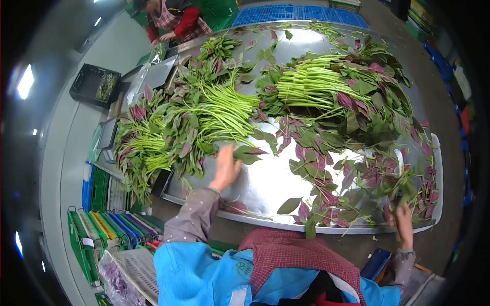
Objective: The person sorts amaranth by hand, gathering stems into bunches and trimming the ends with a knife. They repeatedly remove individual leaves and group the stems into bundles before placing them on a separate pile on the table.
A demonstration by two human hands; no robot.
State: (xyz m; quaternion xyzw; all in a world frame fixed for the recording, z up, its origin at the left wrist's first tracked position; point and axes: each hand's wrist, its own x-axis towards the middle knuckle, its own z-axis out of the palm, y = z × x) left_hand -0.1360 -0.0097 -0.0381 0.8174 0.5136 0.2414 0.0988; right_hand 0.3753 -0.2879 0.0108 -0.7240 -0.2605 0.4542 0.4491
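My left hand (225,167) is over the front of the metal table (263,181), fingers apart and nothing in them. Just beyond it lie a loose red-green amaranth leaf and a large bunch of amaranth (224,109), its pale green stems pointing right. Near the front right edge, my right hand (403,227) is closed around a leafy amaranth sprig (404,186); the leaves partly hide its fingertips. Loose amaranth leaves (326,196) are scattered between my hands. Another big amaranth pile (316,84) lies farther back, cut stems facing left.
A smaller amaranth bunch (153,145) lies at the table's left end. At the back left another person (176,23) handles a clear bag. A black crate (95,84) stands at left, coloured folded crates (112,229) at lower left, blue crates (301,15) behind the table.
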